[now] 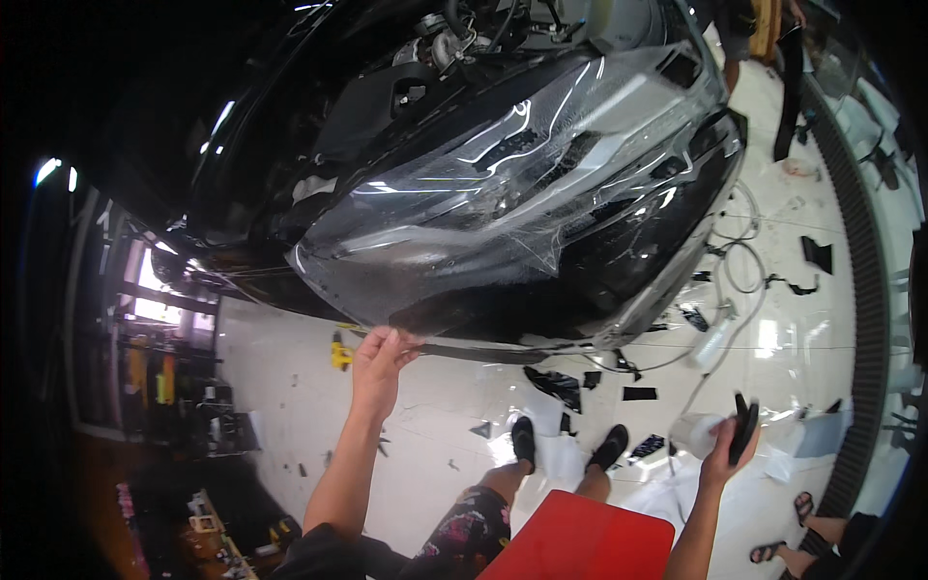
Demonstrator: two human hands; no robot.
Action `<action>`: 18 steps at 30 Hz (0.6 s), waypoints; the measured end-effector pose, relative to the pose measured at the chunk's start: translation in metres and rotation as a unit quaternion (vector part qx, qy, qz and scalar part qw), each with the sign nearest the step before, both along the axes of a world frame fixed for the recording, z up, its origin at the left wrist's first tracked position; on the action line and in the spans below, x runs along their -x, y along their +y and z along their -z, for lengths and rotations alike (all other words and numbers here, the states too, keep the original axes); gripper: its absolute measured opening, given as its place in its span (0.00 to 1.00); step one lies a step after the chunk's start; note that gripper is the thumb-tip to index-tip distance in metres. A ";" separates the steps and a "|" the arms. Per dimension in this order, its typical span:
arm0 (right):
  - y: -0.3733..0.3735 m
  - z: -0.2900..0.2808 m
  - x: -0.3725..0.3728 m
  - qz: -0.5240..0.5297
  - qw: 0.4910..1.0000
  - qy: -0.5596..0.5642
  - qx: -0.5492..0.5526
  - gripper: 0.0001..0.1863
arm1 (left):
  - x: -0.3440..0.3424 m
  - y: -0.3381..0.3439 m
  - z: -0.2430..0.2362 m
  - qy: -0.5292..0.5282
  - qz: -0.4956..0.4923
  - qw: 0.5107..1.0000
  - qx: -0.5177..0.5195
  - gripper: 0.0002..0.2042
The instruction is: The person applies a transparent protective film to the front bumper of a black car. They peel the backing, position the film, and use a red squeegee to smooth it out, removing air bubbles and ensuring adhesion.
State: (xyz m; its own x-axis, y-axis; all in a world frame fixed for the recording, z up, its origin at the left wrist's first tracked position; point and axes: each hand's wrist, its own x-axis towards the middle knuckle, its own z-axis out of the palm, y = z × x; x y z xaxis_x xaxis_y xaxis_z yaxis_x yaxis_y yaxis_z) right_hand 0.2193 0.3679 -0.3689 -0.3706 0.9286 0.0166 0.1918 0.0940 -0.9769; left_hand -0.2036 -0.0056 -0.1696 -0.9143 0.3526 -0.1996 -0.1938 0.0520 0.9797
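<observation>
A wrinkled, wet-looking sheet of clear film [425, 217] covers much of the front of a black car [570, 300]. My left hand [380, 362] is at the lower edge of the car's front, thumb and fingers pinched together on the film's edge. Out to the right, away from the car, my right hand [720, 459] is closed around a black object [744, 428] with a curved outline; its exact kind is unclear. A whitish translucent shape [692, 433] shows right beside that hand, and I cannot tell whether it is held too.
Black scraps [553, 387] and a looped cable [744, 266] litter the pale floor. A yellow power tool [340, 352] stands beyond my left hand. Red material [583, 541] is in front of my body. Another person's sandalled feet [768, 552] are at lower right, beside a dark grating [860, 242].
</observation>
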 end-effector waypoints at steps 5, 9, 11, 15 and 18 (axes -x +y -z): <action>0.018 -0.188 0.101 -0.056 0.981 0.019 -0.183 0.23 | -0.022 0.000 -0.005 0.007 0.004 0.999 -0.035 0.07; -0.065 -0.247 0.159 -0.229 0.964 0.082 -0.108 0.24 | -0.011 -0.006 -0.010 0.005 0.042 0.998 -0.053 0.06; -0.152 -0.287 0.198 -0.381 0.914 0.075 -0.122 0.24 | -0.015 0.003 -0.010 0.004 0.045 0.998 -0.054 0.06; -0.208 -0.316 0.219 -0.392 0.910 0.100 -0.090 0.21 | -0.018 -0.005 -0.016 -0.005 0.070 0.995 -0.070 0.05; -0.175 -0.307 0.231 -0.340 0.917 0.207 0.027 0.19 | -0.014 -0.005 -0.023 0.048 0.090 0.993 -0.056 0.05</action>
